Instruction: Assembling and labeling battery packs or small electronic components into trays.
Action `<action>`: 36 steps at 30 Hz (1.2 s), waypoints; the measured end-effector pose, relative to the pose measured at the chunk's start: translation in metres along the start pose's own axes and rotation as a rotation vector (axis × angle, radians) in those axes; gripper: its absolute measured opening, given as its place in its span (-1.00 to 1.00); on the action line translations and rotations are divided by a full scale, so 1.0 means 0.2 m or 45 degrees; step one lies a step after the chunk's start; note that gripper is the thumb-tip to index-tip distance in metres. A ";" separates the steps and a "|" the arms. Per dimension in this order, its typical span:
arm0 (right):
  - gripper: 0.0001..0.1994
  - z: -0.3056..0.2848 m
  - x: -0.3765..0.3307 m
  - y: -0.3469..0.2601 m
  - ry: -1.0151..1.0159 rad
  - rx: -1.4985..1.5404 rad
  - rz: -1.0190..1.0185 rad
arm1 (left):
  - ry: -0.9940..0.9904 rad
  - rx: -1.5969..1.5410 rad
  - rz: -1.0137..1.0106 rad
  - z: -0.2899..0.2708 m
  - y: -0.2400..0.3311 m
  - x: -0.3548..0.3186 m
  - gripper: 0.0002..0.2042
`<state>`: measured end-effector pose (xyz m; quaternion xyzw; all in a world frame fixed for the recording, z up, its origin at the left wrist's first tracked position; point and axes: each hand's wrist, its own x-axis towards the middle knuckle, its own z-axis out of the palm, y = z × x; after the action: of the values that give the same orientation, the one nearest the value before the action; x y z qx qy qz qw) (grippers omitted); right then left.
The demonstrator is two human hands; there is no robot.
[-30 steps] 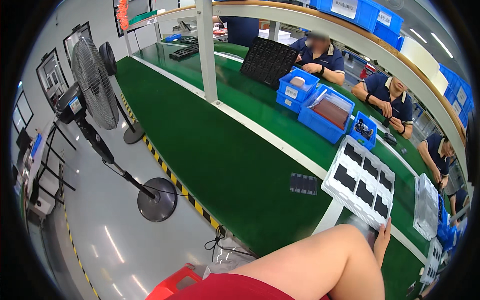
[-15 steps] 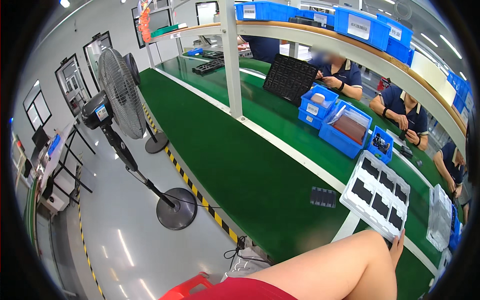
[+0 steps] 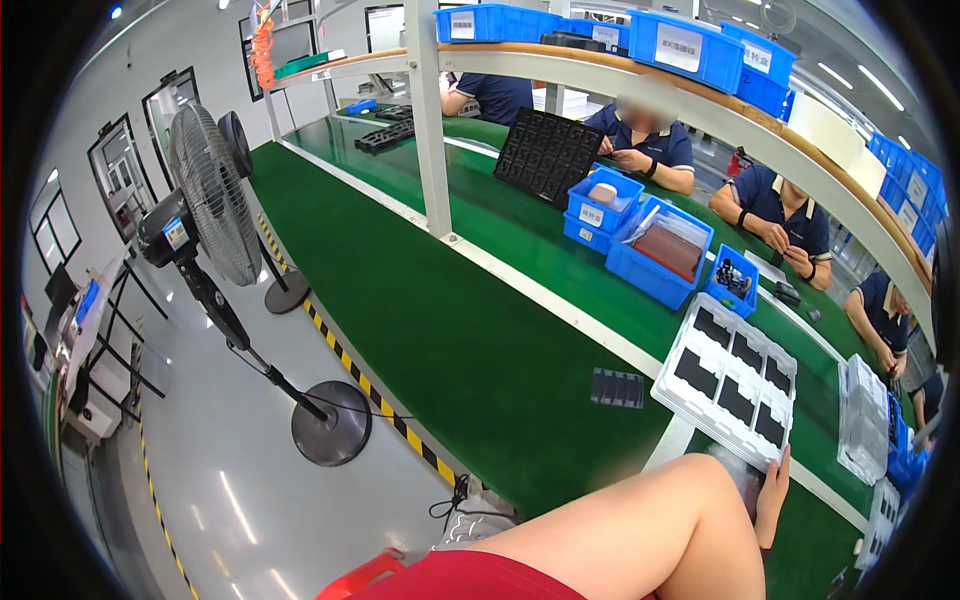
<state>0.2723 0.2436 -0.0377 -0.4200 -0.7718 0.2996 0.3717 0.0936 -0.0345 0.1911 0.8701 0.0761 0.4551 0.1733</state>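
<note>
Head view: we see the right hand [image 3: 772, 495], fingers extended, at the white tray's [image 3: 667, 388] near corner, likely steadying its black pieces [image 3: 738, 405]; whether pinching, we cannot tell.

On the green bench [image 3: 440, 350], a white tray [image 3: 685, 409] of black pieces [image 3: 697, 372] is touched at its near edge by the right hand [image 3: 773, 492]; blue bins [image 3: 648, 283] are placed beyond it.

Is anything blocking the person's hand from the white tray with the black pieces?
Nothing visible stands between them: the hand meets the edge of the white tray with its fingers. The bent bare arm shows left of that hand, not between.
</note>
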 end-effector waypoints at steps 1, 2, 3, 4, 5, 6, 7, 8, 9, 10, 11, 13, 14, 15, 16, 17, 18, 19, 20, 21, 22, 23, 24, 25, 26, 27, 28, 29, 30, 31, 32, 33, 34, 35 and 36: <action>-0.56 0.00 0.00 0.00 0.002 -0.007 -0.005 | -0.008 0.002 0.003 0.01 0.00 0.01 -0.80; -0.56 0.00 0.01 0.00 0.006 -0.016 -0.010 | -0.015 0.002 0.008 0.01 0.00 0.01 -0.80; -0.56 0.00 0.01 0.00 0.009 -0.015 -0.010 | -0.023 0.004 0.013 0.02 0.00 0.02 -0.80; -0.56 0.00 0.00 0.00 0.010 0.012 0.009 | -0.030 0.006 0.018 0.02 0.00 0.02 -0.80; -0.56 -0.01 0.00 0.00 0.009 0.037 0.028 | -0.035 0.008 0.022 0.02 0.00 0.03 -0.80; -0.56 -0.01 0.00 0.01 0.009 0.037 0.028 | -0.040 0.010 0.026 0.03 0.00 0.03 -0.80; -0.56 -0.01 0.00 0.01 0.007 0.024 0.034 | -0.044 0.013 0.031 0.03 0.00 0.03 -0.80; -0.56 -0.02 0.00 0.02 0.005 0.007 0.044 | -0.046 0.011 0.037 0.04 0.00 0.04 -0.80; -0.56 -0.01 -0.01 0.02 0.006 0.002 0.046 | -0.048 0.010 0.044 0.05 -0.01 0.04 -0.81; -0.56 -0.01 0.00 0.02 0.006 -0.012 0.030 | -0.050 0.008 0.051 0.05 -0.01 0.04 -0.81; -0.56 -0.01 0.00 0.01 0.005 -0.027 0.016 | -0.050 0.005 0.057 0.06 -0.01 0.05 -0.81; -0.56 0.00 0.00 0.01 0.001 -0.019 0.025 | -0.051 -0.003 0.071 0.08 -0.01 0.06 -0.81; -0.56 0.00 0.00 0.00 0.001 -0.002 0.027 | -0.056 -0.004 0.077 0.08 -0.01 0.06 -0.81; -0.56 0.00 0.00 -0.01 0.004 -0.005 0.030 | -0.061 -0.006 0.084 0.08 -0.01 0.06 -0.81; -0.56 0.00 0.00 -0.03 0.009 -0.002 0.029 | -0.067 -0.008 0.091 0.09 -0.01 0.07 -0.81; -0.56 0.00 -0.01 -0.03 0.012 -0.002 0.030 | -0.071 -0.011 0.098 0.09 -0.01 0.07 -0.81; -0.56 -0.01 -0.01 -0.03 0.014 -0.006 0.034 | -0.075 -0.014 0.104 0.10 -0.01 0.07 -0.81; -0.56 -0.01 -0.01 -0.01 0.013 -0.011 0.038 | -0.080 -0.016 0.111 0.10 -0.01 0.08 -0.81; -0.56 0.00 0.00 0.00 0.012 -0.013 0.040 | -0.087 -0.016 0.116 0.11 -0.01 0.08 -0.81; -0.56 0.00 0.00 0.00 0.015 -0.012 0.041 | -0.095 -0.016 0.121 0.11 -0.01 0.08 -0.81; -0.56 0.00 0.00 0.00 0.016 -0.008 0.034 | -0.102 -0.015 0.126 0.11 -0.01 0.08 -0.81; -0.56 0.00 0.00 -0.01 0.011 -0.004 0.027 | -0.106 -0.012 0.127 0.12 -0.01 0.08 -0.81; -0.56 0.00 0.00 -0.01 0.008 -0.003 0.026 | -0.109 -0.009 0.129 0.12 -0.01 0.08 -0.81; -0.56 0.00 0.00 -0.01 0.014 0.004 0.027 | -0.112 -0.005 0.131 0.12 -0.01 0.09 -0.81; -0.56 0.00 -0.01 -0.01 0.024 0.014 0.028 | -0.119 -0.001 0.134 0.13 -0.01 0.09 -0.81; -0.56 0.00 -0.01 0.00 0.025 0.017 0.027 | -0.126 0.002 0.137 0.13 -0.01 0.09 -0.81; -0.56 -0.01 -0.01 0.01 0.018 0.035 0.020 | -0.134 0.006 0.141 0.13 -0.01 0.10 -0.81; -0.56 -0.01 0.00 0.02 0.012 0.050 0.015 | -0.139 0.007 0.146 0.14 -0.01 0.10 -0.81; -0.56 -0.01 0.00 0.01 0.014 0.049 0.015 | -0.145 0.009 0.152 0.14 -0.02 0.10 -0.81; -0.56 -0.01 0.00 0.00 0.008 0.031 0.019 | -0.150 0.010 0.159 0.14 -0.02 0.10 -0.81; -0.56 0.00 -0.01 0.00 0.001 0.014 0.023 | -0.157 0.012 0.164 0.14 -0.02 0.10 -0.81; -0.56 0.00 -0.01 0.00 0.004 0.015 0.023 | -0.164 0.014 0.170 0.14 -0.02 0.11 -0.81; -0.56 0.00 -0.01 0.00 0.009 0.018 0.031 | -0.171 0.016 0.175 0.15 -0.02 0.11 -0.81; -0.56 0.00 -0.01 0.00 0.008 0.019 0.039 | -0.171 0.018 0.178 0.15 -0.03 0.11 -0.81; -0.56 0.00 -0.01 -0.01 0.005 0.017 0.039 | -0.172 0.021 0.181 0.15 -0.03 0.11 -0.81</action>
<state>0.2723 0.2420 -0.0368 -0.4300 -0.7625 0.3096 0.3712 0.1310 -0.0300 0.1904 0.9034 0.0060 0.4059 0.1383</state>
